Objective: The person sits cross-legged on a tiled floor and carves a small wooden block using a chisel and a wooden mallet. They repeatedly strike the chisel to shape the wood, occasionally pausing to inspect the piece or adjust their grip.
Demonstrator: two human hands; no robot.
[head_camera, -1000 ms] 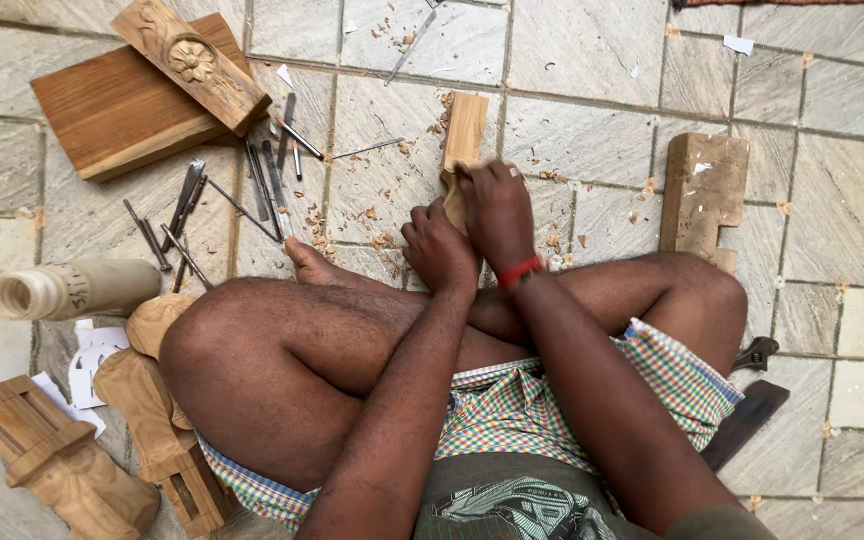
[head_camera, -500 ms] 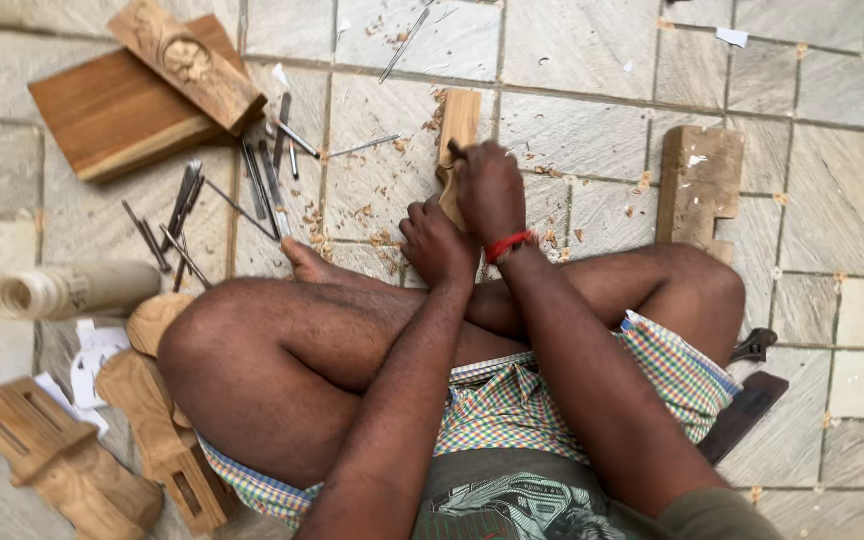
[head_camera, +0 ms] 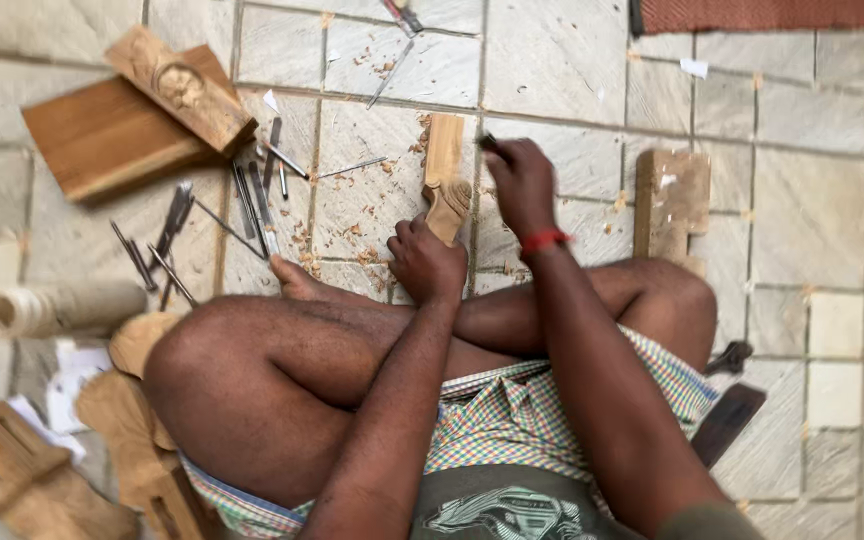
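I sit cross-legged on a stone tile floor. My left hand (head_camera: 425,262) grips the near, carved end of a long pale wooden piece (head_camera: 443,170) that lies on the floor ahead of my shins. My right hand (head_camera: 520,183), with a red band at the wrist, is closed around a small dark-tipped carving tool (head_camera: 488,143) held against the right side of that piece. Wood shavings (head_camera: 367,205) are scattered around it.
Several metal chisels (head_camera: 252,195) lie to the left. A carved block rests on a flat board (head_camera: 102,135) at far left. Another wooden block (head_camera: 670,200) lies to the right, a paper roll (head_camera: 52,308) and carved pieces (head_camera: 22,480) at lower left.
My right hand has moved off the top of the wooden piece to its right side with the tool. The view has shifted slightly.
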